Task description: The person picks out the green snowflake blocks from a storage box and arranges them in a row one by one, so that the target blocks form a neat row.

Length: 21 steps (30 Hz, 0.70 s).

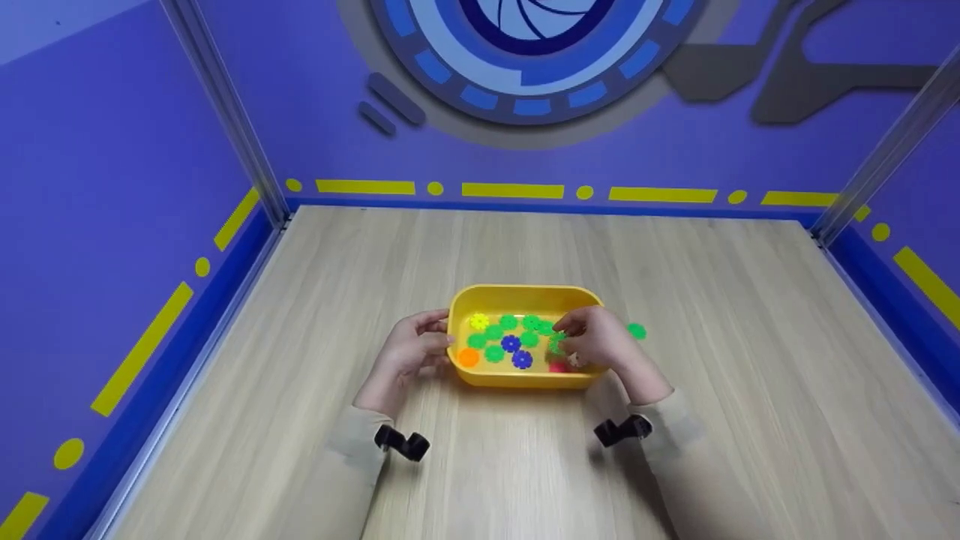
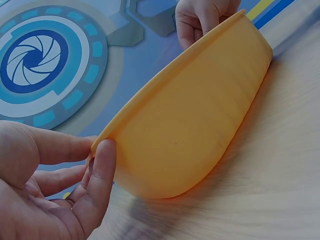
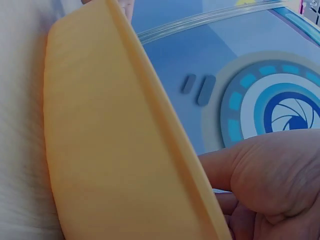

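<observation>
A yellow plastic tub (image 1: 525, 380) stands on the table with several small notched plastic discs in it. My left hand (image 1: 409, 346) pinches the tub's left rim between thumb and fingers, as the left wrist view also shows. Over the right end, my right hand (image 1: 600, 341) reaches in past the rim, fingers bent down. Its thumb and index fingertips are right at a green disc (image 1: 556, 343); I cannot tell whether they grip it. Under this hand lie a pink disc (image 1: 558, 367) and a whitish disc (image 1: 575, 360), partly hidden.
Elsewhere in the tub are green discs, two blue discs (image 1: 522, 360), a yellow disc (image 1: 479, 321) and an orange disc (image 1: 469, 357). One green disc (image 1: 637, 331) lies on the wooden table (image 1: 360, 262), right of the tub. Blue-purple panels (image 1: 315, 135) enclose the table's back and sides.
</observation>
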Motion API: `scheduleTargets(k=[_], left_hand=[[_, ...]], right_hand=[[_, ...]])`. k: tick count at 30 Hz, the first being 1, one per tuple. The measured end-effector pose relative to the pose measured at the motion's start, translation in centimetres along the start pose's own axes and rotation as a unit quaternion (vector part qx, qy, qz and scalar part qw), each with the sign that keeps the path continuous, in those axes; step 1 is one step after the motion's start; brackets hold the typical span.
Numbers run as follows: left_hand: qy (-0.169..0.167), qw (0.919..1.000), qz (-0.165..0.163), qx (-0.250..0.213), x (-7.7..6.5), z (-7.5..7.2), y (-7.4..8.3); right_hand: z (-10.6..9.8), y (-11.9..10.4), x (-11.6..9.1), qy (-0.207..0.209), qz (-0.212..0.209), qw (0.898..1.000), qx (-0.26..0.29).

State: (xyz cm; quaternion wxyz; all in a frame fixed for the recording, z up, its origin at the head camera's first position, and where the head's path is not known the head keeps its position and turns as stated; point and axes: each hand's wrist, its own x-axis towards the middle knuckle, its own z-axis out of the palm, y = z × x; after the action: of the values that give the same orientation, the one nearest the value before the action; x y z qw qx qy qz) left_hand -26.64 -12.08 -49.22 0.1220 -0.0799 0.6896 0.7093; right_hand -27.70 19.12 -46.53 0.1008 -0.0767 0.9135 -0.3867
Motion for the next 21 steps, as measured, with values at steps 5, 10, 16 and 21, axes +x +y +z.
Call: scheduleTargets(k=[5, 10, 16, 21], left_hand=[[0.000, 1.0000, 0.001, 0.004, -0.1, 0.0, 0.1], [-0.001, 1.0000, -0.001, 0.004, 0.0, -0.1, 0.0], [-0.010, 0.9998, 0.018, -0.005, 0.2, -0.1, -0.3], [-0.010, 0.9997, 0.018, -0.011, 0.2, 0.0, -0.3]], right_hand=[[-0.5, 0.1, -0.2, 0.019, -0.014, 1.000, -0.017], [-1.2, 0.2, -0.6, 0.032, -0.013, 0.999, -0.013], [-2.6, 0.8, -0.9, 0.027, 0.016, 0.999, 0.028], [-3.7, 1.5, -1.1, 0.031, 0.013, 0.998, 0.052]])
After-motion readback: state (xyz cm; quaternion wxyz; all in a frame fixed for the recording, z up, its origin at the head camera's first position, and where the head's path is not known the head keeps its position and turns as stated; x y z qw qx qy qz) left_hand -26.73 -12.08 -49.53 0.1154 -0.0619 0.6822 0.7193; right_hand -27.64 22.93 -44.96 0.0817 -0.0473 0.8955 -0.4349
